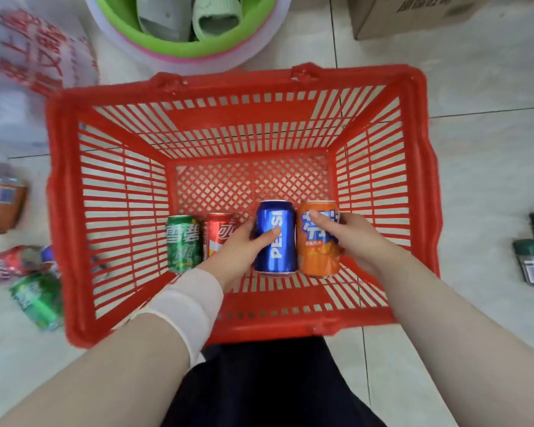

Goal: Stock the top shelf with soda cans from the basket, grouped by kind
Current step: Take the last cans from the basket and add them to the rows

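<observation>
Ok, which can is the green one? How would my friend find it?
Look inside the red basket on the floor. Four cans stand along its near side. The green can is the far-left one, beside the red can, and no hand touches it.

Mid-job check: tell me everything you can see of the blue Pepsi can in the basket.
The Pepsi can is glossy blue metal with white PEPSI lettering running along its side and a pale rim at each end. It looks undented. It sits in the red basket near the front wall, between the red can and the orange can, close against the orange one. The left hand wraps it, thumb across the label. Whether it is lifted off the floor is unclear.
</observation>
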A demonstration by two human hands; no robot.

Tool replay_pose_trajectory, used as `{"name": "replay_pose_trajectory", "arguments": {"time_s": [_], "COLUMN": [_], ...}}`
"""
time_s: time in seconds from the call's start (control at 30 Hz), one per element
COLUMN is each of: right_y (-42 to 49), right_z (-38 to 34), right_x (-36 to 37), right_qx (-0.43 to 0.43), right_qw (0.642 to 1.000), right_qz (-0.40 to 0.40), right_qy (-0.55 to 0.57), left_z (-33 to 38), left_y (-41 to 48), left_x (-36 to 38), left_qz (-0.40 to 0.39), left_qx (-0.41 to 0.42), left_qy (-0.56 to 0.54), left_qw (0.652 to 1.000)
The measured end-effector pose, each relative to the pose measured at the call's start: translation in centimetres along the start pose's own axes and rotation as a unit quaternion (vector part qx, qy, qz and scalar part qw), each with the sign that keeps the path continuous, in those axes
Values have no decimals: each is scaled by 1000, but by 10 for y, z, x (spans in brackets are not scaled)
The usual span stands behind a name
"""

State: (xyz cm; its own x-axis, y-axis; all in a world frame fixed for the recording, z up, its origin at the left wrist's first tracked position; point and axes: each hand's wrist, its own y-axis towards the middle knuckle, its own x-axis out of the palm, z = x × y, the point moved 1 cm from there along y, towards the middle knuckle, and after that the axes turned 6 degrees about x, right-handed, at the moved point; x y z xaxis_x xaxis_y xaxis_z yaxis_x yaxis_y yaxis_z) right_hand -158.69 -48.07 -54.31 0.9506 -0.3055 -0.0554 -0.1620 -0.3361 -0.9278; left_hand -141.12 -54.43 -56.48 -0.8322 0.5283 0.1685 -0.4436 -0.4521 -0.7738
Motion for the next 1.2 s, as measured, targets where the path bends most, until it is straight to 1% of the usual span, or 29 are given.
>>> {"name": "replay_pose_trajectory", "arguments": {"time_s": [0.1, 0.2, 0.33, 0.5, 0.6, 0.77, 0.93, 1.2], "right_y": [-71, -153, -277, -425, -494, -577, -636, -714], "right_z": [-18, -34, -67, -115, -138, -167, -186, -236], "right_x": [1, 2, 5, 4, 8, 25, 53, 93], "right_qx": [-29, -53, -82, -108, -116, -137, -148, -263], "right_qw": [999, 995, 993, 990, 988, 982, 979, 954], "right_qz": [0, 12, -6, 4, -15, -55, -76, -101], "right_qy": [38, 83, 82, 88, 96, 114, 115, 98], "left_z": [38, 81, 142, 223, 262, 308, 333, 401], "left_y": [-68, -145, -252, -375, -436, -516, -577, -656], "left_x": [11, 28, 56, 77, 77, 63, 37, -9], "left_qz": [-13, -7, 14, 46, 45, 43, 15, 4], "left_qx": [1, 16, 53, 81, 117, 158, 195, 313], "left_qy": [-60, -108, -95, -148, -160, -154, -163, -145], "left_qw": [998, 994, 994, 984, 979, 975, 967, 939]}}
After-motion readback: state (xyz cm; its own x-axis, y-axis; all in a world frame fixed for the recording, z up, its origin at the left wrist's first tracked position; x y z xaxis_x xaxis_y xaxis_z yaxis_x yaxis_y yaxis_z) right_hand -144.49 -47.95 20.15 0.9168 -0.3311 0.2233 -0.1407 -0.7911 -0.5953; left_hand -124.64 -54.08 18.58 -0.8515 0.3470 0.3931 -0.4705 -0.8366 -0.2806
